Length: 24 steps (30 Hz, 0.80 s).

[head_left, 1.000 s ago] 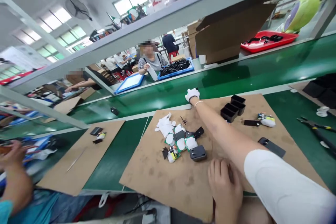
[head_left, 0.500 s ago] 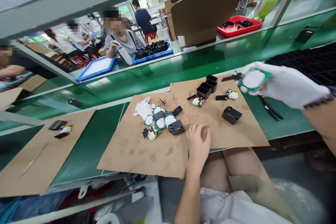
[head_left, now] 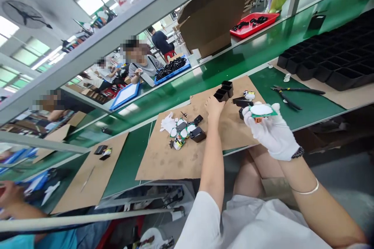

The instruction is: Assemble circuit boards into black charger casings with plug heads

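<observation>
Your gloved right hand (head_left: pixel 273 132) pinches a green circuit board (head_left: pixel 262 110) with a white round part on top, raised above the cardboard mat (head_left: pixel 163 159). Your bare left hand (head_left: pixel 214 107) reaches out, fingers resting just beside the black housings (head_left: pixel 223 89) beyond it; whether it grips anything, you cannot tell.

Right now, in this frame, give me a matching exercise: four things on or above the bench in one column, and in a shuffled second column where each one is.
Things:
1. green circuit board
2. pliers
3. spare white glove
4. red tray

Places:
A. on the far ledge beside the cardboard box
B. held up in the gloved right hand
C. on the brown cardboard mat, left of the parts pile
D. on the green bench surface, right of the mat

Pairs: 1-B, 2-D, 3-C, 4-A
</observation>
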Each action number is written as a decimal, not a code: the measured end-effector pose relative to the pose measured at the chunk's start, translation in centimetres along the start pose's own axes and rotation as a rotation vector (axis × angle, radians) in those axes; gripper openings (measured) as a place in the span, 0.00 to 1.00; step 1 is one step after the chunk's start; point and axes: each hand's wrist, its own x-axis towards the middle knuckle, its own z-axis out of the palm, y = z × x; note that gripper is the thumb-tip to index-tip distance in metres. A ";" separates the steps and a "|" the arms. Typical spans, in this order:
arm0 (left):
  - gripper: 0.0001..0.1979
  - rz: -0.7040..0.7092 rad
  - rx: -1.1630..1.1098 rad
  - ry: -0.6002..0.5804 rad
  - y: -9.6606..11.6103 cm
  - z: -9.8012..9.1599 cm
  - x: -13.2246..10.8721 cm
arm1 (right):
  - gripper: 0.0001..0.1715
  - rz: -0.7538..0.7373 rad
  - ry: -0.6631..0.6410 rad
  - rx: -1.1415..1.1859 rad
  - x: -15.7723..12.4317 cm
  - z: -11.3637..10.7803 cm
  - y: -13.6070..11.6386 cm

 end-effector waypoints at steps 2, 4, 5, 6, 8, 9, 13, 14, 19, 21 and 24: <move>0.18 0.012 0.010 0.036 -0.7 0.0 -0.3 | 0.18 0.014 -0.001 0.034 -0.4 0.6 1.1; 0.12 0.041 0.008 0.097 -1.3 -0.3 -1.6 | 0.18 0.028 0.020 0.024 -0.8 1.0 1.6; 0.11 0.061 0.003 0.126 -1.6 -0.4 -2.6 | 0.18 0.035 0.050 0.007 -1.0 1.1 1.7; 0.13 0.086 -0.004 0.145 -1.8 -0.6 -3.5 | 0.18 0.048 0.086 -0.018 -1.2 1.1 1.7; 0.23 0.150 -0.005 0.138 -2.0 -0.5 -4.9 | 0.19 0.083 0.137 -0.075 -1.7 1.0 1.5; 0.29 0.193 0.005 0.110 -2.0 -0.4 -5.2 | 0.20 0.089 0.145 -0.105 -2.0 0.9 1.4; 0.33 0.469 0.139 -0.076 -1.7 0.9 -4.7 | 0.21 0.029 0.116 -0.186 -3.0 -0.2 0.7; 0.33 0.520 0.178 -0.118 -1.6 1.2 -4.3 | 0.22 0.013 0.113 -0.177 -3.1 -0.6 0.5; 0.27 0.509 0.248 -0.171 -1.0 1.8 -3.6 | 0.19 0.034 0.121 -0.079 -3.3 -2.7 -0.1; 0.24 0.494 0.257 -0.155 -1.3 1.6 -4.5 | 0.18 0.049 0.131 -0.077 -3.2 -3.2 -0.1; 0.22 0.492 0.231 -0.193 -2.8 0.9 -7.0 | 0.18 0.045 0.154 -0.160 -2.9 -3.4 0.1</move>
